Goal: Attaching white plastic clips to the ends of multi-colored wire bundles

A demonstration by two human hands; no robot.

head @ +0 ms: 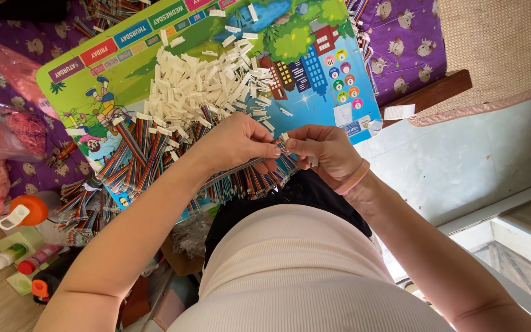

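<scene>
Pinching between hand (pixel 241 144) and hand (pixel 324 150), connector (pixel 284 142) mostly hidden.

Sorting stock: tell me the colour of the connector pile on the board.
White; the connector pile shows best in the head view.

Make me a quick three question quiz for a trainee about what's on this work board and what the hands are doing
1. True or false: the pile of white plastic connectors lies on the colourful printed board.
2. What do the left hand and right hand pinch between them?
A. a pink rubber band
B. the end of a rainbow ribbon cable
C. a bottle cap
3. Fill in: the bottle at the lower left has an ______ cap.

Key
1. True
2. B
3. orange
</scene>
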